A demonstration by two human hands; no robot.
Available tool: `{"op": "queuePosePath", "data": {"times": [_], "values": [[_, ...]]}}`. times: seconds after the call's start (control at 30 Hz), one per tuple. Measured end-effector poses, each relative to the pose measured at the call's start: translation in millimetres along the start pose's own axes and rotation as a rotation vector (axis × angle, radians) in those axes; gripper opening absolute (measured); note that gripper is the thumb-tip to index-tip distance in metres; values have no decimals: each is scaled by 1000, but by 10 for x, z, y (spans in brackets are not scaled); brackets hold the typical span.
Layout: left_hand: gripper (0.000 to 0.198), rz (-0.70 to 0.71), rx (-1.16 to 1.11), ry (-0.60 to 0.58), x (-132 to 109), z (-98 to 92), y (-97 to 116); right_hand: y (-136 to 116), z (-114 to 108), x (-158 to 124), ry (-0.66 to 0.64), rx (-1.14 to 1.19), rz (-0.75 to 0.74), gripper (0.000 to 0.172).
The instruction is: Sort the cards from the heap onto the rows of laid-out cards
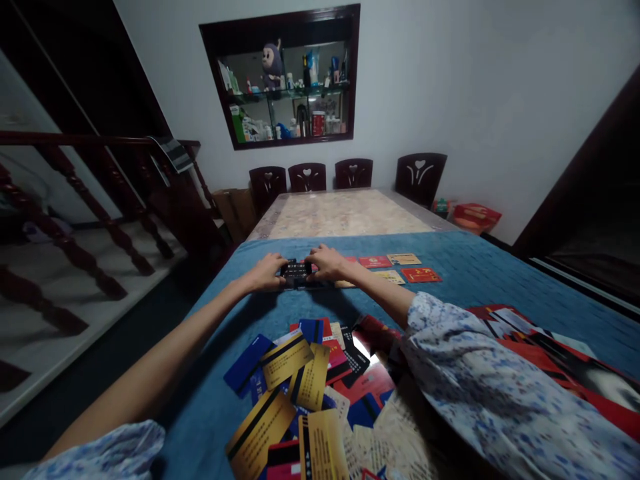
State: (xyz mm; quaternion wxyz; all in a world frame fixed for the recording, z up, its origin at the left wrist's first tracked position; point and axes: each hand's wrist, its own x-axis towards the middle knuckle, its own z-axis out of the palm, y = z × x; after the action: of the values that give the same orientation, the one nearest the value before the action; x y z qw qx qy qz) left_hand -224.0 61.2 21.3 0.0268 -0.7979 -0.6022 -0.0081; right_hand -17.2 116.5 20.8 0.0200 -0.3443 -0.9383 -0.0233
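A black card (296,269) with pale print lies toward the far side of the blue cloth (210,333). My left hand (266,273) has its thumb and fingers closed on the card's left edge. On the opposite edge, the fingers of my right hand (326,264) hold it too. Right of my hands are several laid-out cards, among them a red card (375,261), a tan card (404,259) and a red-and-gold card (421,275). Some are partly hidden behind my right hand and forearm. Nearer me spreads a heap with gold cards (286,360) and a blue card (249,363).
Red and black printed items (545,360) lie at the right, partly behind my sleeve. Beyond the cloth the pale tabletop (340,210) continues to dark chairs (354,173). A stair railing (80,180) stands at the left, and a shelf niche (285,87) is in the wall.
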Motion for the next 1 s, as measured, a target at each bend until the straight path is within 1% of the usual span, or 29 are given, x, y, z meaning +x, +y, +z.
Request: {"op": "queuePosePath", "data": {"times": [0.23, 0.4, 0.57, 0.73, 0.9, 1.0], "values": [[39, -16, 22, 16, 177, 8, -276, -55, -60, 308, -20, -17, 17, 44], [38, -53, 40, 2, 274, 47, -417, -84, -31, 503, -54, -33, 26, 45], [38, -102, 48, -35, 342, 134, -488, -108, 34, 670, -83, -18, 57, 47], [38, -136, 14, -47, 389, 213, -554, -112, 117, 786, -114, -10, 66, 49], [46, -154, 17, -91, 413, 239, -573, -108, 198, 844, -114, 11, 98, 45], [43, -158, 23, -106, 425, 238, -570, -106, 219, 857, -116, 18, 109, 44]]}}
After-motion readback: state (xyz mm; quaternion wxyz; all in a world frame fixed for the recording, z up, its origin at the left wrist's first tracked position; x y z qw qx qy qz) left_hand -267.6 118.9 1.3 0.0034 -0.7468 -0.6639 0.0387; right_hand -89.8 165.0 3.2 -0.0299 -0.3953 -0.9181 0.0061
